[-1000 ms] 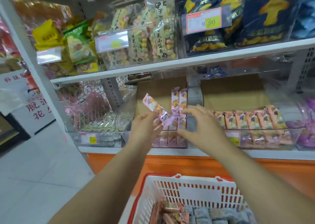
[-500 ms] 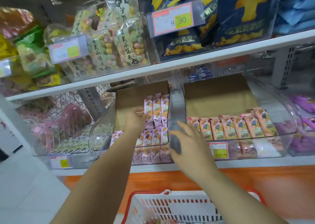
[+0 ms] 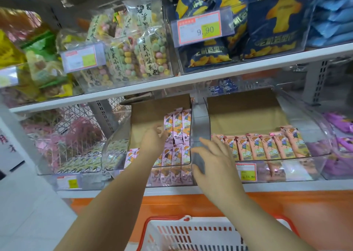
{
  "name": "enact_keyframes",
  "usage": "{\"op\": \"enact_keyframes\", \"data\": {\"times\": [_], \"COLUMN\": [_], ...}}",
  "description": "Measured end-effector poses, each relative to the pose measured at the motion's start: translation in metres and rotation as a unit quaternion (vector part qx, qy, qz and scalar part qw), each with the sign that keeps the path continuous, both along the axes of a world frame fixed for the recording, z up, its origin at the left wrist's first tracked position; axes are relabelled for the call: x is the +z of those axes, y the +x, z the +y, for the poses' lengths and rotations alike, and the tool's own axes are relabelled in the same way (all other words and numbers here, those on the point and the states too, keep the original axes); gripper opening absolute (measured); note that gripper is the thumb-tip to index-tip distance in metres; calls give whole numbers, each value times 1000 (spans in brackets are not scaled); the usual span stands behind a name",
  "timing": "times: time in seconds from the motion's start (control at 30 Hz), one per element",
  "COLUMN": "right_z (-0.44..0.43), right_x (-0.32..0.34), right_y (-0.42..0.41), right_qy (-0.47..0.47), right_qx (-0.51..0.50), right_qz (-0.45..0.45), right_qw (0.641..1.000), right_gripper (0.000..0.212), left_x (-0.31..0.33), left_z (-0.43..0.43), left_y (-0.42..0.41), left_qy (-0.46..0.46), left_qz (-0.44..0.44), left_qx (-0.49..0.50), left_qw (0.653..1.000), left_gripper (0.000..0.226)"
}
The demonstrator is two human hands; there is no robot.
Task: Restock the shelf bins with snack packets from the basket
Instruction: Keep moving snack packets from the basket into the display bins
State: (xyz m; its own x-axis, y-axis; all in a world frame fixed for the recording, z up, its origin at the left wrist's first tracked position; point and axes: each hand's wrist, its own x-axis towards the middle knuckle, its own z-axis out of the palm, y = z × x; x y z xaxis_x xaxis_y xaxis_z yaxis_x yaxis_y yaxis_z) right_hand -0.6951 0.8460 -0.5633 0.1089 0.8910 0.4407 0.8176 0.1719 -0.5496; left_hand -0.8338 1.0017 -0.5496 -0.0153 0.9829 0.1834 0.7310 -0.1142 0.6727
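My left hand [image 3: 152, 139] reaches into the clear shelf bin [image 3: 114, 151] and pinches the leftmost pink snack packet [image 3: 169, 124] in an upright row against a cardboard box. More pink packets [image 3: 172, 158] stand in front of that row. My right hand [image 3: 214, 161] rests with spread fingers on the grey wall between this bin and the neighbouring one, holding nothing. The white basket with a red rim [image 3: 191, 231] sits below my arms. Its contents are almost cut off by the frame's bottom edge.
The bin to the right holds a row of orange packets [image 3: 267, 145] and a price tag [image 3: 246, 171]. The white upper shelf [image 3: 248, 69] carries bagged sweets and dark blue chip bags. Wire baskets stand at the left, purple packets at the far right.
My left hand carried a pink packet from in front of the shelf into the bin and stood it against the upright row. My right hand dropped onto the bin's wall. The view shifted left and up.
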Motion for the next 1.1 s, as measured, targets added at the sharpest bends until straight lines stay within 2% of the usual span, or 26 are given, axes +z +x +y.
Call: {"op": "enact_keyframes", "data": {"times": [0.07, 0.1, 0.23, 0.4, 0.5, 0.63, 0.73, 0.83, 0.9, 1.0, 1.1], "right_z": [-5, -7, -11, -9, -11, -20, -32, -40, -44, -50, -48], "right_x": [2, 3, 4, 0, 1, -11, -35, -71, -102, -151, -183], "right_y": [-4, -6, -8, -6, -7, -10, -13, -16, -20, -28, -42], "right_qy": [33, 33, 2, -19, 9, 45, -48, -175, -235, -337, -396], "right_qx": [6, 10, 20, 33, 45, 102, 172, 184, 154, 132, 153], "right_qz": [0, -4, -7, -37, -42, -48, -124, -167, -143, -113, -113], "right_qw": [999, 999, 1000, 999, 998, 993, 976, 953, 949, 925, 898], "right_gripper": [34, 33, 35, 36, 32, 24, 26, 29, 28, 26, 27], "left_x": [-1, -3, -9, -5, -3, -13, -42, -91, -128, -183, -222], "left_z": [-5, -7, -10, -7, -18, -70, -124, -162, -176, -183, -192], "left_y": [-3, -5, -5, -10, -14, -27, -50, -80, -100, -129, -150], "left_qy": [21, 19, 3, -3, 4, 174, 256, 221, 179, 81, -19], "left_qz": [40, 57, 130, 206, 195, 113, 55, 14, 8, 74, 143], "left_qx": [-12, -24, -79, -109, -123, -164, -180, -144, -104, -70, -70], "left_qw": [999, 998, 988, 973, 973, 964, 948, 965, 978, 991, 987], "left_gripper": [11, 9, 29, 41, 39, 38, 35, 30, 28, 32, 40]}}
